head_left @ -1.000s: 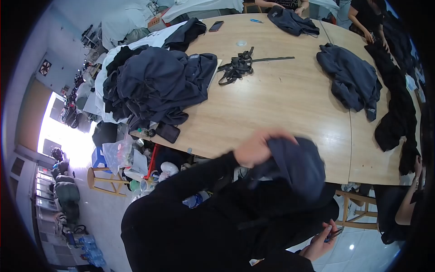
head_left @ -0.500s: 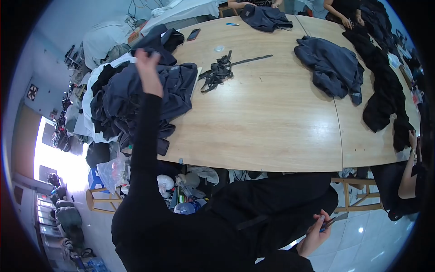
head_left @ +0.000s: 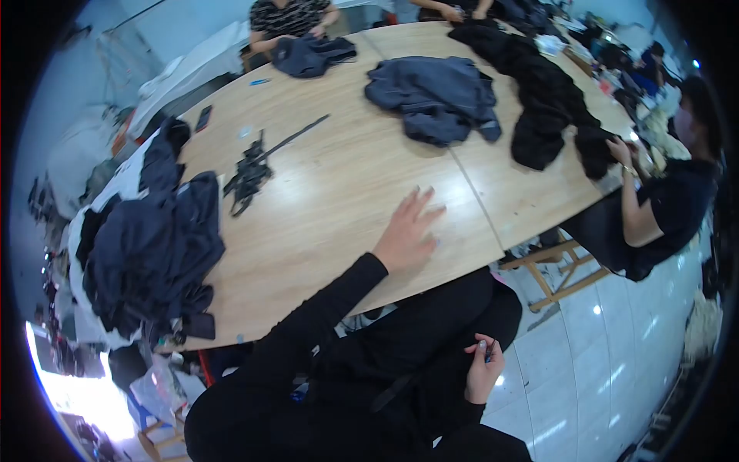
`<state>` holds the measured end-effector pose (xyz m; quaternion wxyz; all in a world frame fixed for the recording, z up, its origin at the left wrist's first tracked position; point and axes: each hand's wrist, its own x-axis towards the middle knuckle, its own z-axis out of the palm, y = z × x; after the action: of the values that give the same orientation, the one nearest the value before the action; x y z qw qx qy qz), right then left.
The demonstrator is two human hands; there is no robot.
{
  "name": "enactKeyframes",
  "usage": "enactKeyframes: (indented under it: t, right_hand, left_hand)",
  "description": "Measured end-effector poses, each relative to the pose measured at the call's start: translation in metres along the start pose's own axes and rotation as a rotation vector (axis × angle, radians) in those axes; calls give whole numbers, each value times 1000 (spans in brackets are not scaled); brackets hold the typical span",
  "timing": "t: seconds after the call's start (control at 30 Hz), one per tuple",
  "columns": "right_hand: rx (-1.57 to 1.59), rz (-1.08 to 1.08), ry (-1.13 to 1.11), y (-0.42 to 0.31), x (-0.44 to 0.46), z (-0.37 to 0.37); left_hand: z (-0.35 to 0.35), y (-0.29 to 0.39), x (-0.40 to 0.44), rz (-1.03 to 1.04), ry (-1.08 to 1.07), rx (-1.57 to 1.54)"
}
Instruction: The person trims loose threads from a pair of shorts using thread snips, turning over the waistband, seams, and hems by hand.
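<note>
My left hand [head_left: 408, 231] is stretched over the near part of the wooden table [head_left: 331, 200], fingers spread and holding nothing. Low at the right, my right hand [head_left: 484, 371] is closed beside my lap around a small metal tool, mostly hidden by the fingers. A dark grey garment [head_left: 435, 96] lies on the table beyond my left hand. Tangled black straps [head_left: 250, 171] rest left of it. On the left of the table is a heap of dark garments [head_left: 146, 246].
Beyond the table a person [head_left: 289, 19] handles a grey garment [head_left: 312, 55]. At the right another seated person [head_left: 666, 208] touches a long black garment [head_left: 546, 96]. A phone [head_left: 204, 118] lies at the far left, and a wooden stool [head_left: 558, 277] stands below the right edge.
My left hand first let go of a dark grey garment at the left heap, then moved right over the table. The view has turned to the right. My right hand stays closed on the tool.
</note>
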<state>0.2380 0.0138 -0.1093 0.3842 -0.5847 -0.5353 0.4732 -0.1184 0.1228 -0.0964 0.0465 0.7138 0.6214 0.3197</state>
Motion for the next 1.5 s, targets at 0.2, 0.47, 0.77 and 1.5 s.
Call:
enactKeyframes:
  t: [0.2, 0.47, 0.77, 1.5]
  right_hand:
    - [163, -32, 259, 13, 2, 2]
    - [264, -52, 318, 12, 2, 2]
    - [273, -66, 337, 19, 1, -2]
    - [108, -191, 388, 39, 4, 0]
  left_hand:
    - [25, -59, 137, -234, 309, 41]
    - [49, -111, 132, -239, 267, 227]
    - [25, -175, 156, -162, 267, 86]
    - [-144, -56, 261, -17, 763, -318]
